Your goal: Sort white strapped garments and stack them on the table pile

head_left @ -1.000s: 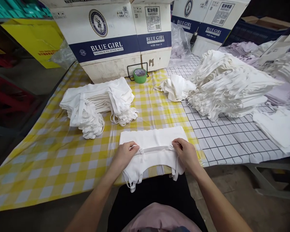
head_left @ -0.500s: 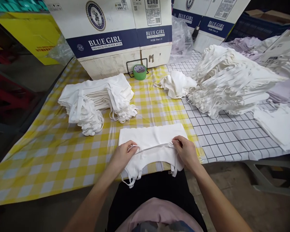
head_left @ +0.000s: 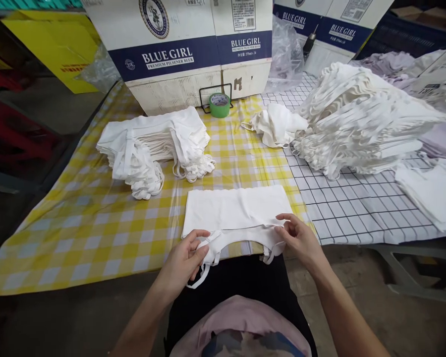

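A white strappy top [head_left: 241, 208] lies folded near the table's front edge, its straps and curved neckline toward me. My left hand [head_left: 188, 253] is at its left side, thumb and fingers bent around the cloth by a strap that hangs over the edge. At the right side, my right hand [head_left: 301, 238] touches the fold line with thumb and forefinger a little apart; its other fingers are curled. Farther left rests a stack of folded white tops [head_left: 152, 144], with bunched straps hanging at its front.
A large heap of white garments [head_left: 367, 124] covers the right, beside a small crumpled bundle [head_left: 275, 124]. Green tape [head_left: 219, 105] sits in front of a beer carton [head_left: 186, 64]. A yellow checked cloth [head_left: 107, 228] meets a white grid cloth [head_left: 342, 213]. More white pieces [head_left: 434, 193] lie far right.
My left hand has moved down to the strap at the left side. My right hand has shifted slightly right and loosened its pinch. The folded top lies flatter along its fold.
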### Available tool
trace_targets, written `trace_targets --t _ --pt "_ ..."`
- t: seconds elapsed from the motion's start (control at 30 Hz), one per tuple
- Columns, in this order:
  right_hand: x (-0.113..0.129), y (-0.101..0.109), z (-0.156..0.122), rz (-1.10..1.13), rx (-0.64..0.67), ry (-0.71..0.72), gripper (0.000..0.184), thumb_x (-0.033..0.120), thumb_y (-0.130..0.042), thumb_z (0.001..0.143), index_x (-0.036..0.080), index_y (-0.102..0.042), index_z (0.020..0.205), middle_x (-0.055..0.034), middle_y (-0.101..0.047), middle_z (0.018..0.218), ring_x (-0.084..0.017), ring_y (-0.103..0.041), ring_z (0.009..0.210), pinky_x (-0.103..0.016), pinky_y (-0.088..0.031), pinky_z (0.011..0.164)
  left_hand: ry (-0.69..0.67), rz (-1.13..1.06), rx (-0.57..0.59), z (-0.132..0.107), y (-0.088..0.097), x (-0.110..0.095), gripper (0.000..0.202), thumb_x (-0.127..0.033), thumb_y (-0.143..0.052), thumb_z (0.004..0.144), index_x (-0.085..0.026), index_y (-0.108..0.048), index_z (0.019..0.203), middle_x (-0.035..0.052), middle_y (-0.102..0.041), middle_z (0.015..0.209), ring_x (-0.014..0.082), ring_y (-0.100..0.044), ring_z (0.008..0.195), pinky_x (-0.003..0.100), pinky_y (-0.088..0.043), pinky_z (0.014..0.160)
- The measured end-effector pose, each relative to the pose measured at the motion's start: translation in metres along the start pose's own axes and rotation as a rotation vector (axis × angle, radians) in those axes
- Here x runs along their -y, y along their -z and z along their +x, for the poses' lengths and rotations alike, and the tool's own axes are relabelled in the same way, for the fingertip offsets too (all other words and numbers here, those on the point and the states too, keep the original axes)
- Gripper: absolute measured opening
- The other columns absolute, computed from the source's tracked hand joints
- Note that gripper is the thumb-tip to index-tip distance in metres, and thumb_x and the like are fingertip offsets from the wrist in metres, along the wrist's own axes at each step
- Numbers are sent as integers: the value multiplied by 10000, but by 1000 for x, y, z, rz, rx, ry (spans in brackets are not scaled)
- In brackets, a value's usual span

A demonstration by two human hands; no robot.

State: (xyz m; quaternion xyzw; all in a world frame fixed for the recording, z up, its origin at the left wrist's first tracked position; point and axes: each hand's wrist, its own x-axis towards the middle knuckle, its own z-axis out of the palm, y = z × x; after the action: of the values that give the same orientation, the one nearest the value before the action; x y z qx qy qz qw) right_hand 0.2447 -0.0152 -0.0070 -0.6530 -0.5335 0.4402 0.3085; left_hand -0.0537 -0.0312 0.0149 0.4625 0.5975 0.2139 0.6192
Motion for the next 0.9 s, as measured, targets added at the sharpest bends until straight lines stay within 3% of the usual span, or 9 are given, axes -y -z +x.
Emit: trace_targets --t 0.47,0.7,0.9 --pt "-4 19 -37 33 163 -103 331 427 -542 821 198 -544 1060 80 -278 558 -100 -305 516 -224 -267 492 -14 22 48 -6 -1 7 398 -457 -470 848 -239 -420 1177 -60 -508 683 39 -353 398 190 -262 424" --pt "-1 28 -43 120 170 -131 345 459 -496 843 198 -541 1064 55 -415 570 -120 -435 538 -249 -383 541 -12 66 52 -12 -3 5 433 -473 -479 839 -237 -407 1195 -91 -401 594 63 -388 409 209 -312 465" --pt "-3 36 -44 151 157 -205 322 451 -464 866 193 -539 1042 48 -461 556 -107 -453 477 -240 -369 501 -23 60 56 -13 -3 5 476 -469 -502 823 -225 -392 1217 -97 -371 577 74 -403 402 218 -327 457"
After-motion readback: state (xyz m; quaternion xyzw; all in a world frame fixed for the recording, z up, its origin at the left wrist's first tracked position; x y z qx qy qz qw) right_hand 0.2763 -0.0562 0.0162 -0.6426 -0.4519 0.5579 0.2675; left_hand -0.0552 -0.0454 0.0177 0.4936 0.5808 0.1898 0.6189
